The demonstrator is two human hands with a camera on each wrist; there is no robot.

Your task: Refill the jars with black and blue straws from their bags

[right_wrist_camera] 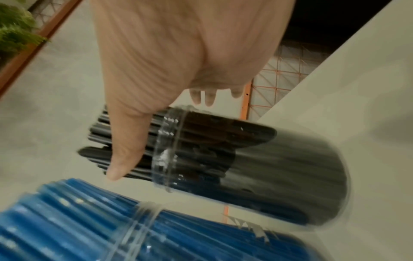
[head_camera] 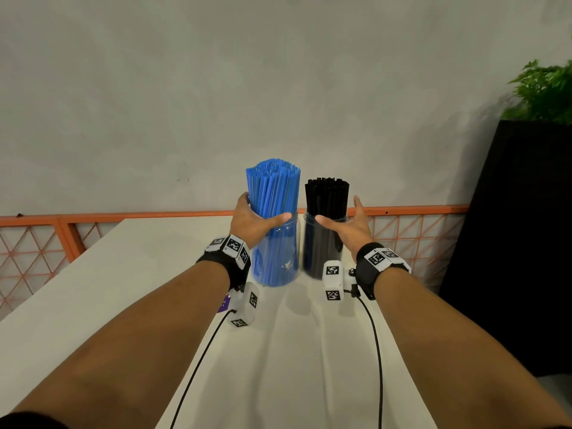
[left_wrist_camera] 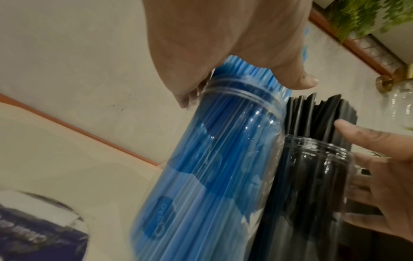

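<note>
Two clear jars stand side by side at the far end of the white table [head_camera: 123,289]. The left jar [head_camera: 275,258] is packed with blue straws [head_camera: 274,187], the right jar [head_camera: 322,252] with black straws [head_camera: 326,196]. My left hand [head_camera: 263,212] grips the blue bundle just above the rim, thumb across the front, as the left wrist view shows [left_wrist_camera: 248,91]. My right hand [head_camera: 337,209] is spread beside the black jar, fingers straight, thumb by the rim. In the right wrist view, that hand [right_wrist_camera: 161,136] hovers over the black jar [right_wrist_camera: 268,167].
A purple printed packet [head_camera: 224,301] lies on the table under my left wrist. An orange rail with mesh [head_camera: 93,218] runs behind the table. A tall black block [head_camera: 526,243] with a green plant [head_camera: 544,91] stands at the right.
</note>
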